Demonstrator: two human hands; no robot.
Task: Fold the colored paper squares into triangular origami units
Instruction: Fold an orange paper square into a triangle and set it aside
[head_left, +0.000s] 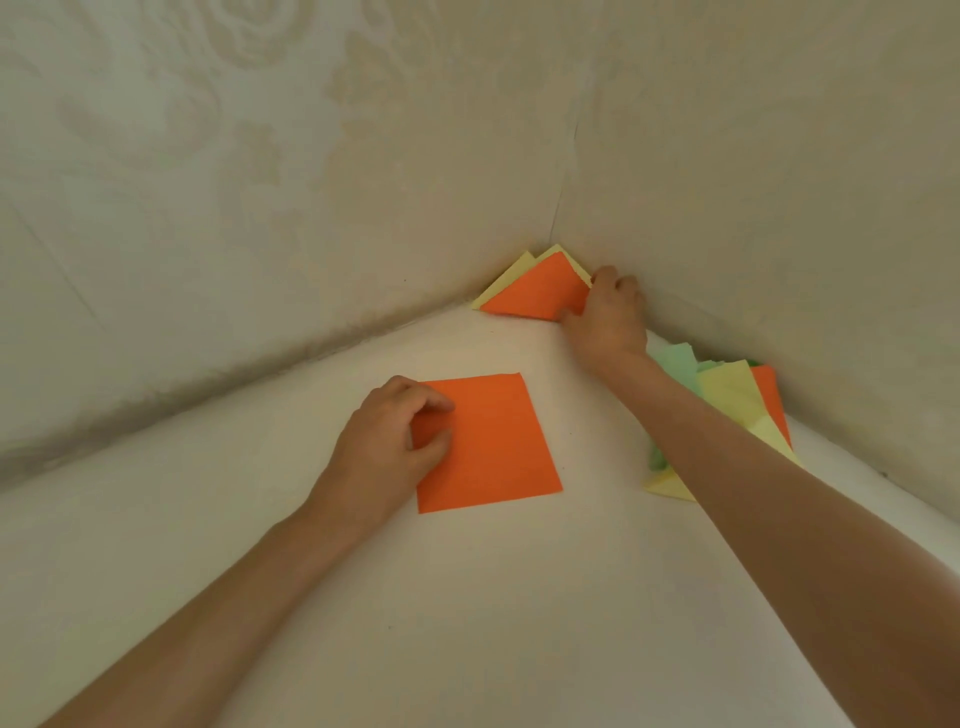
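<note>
The white table (363, 597) carried all the work material. Nearest the person, the left hand (387, 447) rested on the left edge of the orange square (493, 447), which lay flat and unfolded at the middle of the table. The thumb and curled fingers pinched that edge, and orange paper showed between them. From these fingers the square extended to the right. Its side edges ran roughly near to far, turned slightly clockwise, so its free corners pointed away from the left hand. Further right, under the outstretched right forearm, lay a loose pile (727, 389) of green, yellow and orange pieces against the right wall. Whether these pieces were folded could not be told. Furthest away, the right hand (608, 312) reached into the corner where the two walls (208, 182) met, with the arm nearly straight. Its fingers were curled over the right corner of the top orange sheet (540, 291), and the thumb lay on that sheet. Yellow sheets (511, 273) showed beneath it. The left hand was therefore the nearer to the square, and the right hand was well apart from it. A diagonal fold would probably require the right hand at a free corner of the square.
</note>
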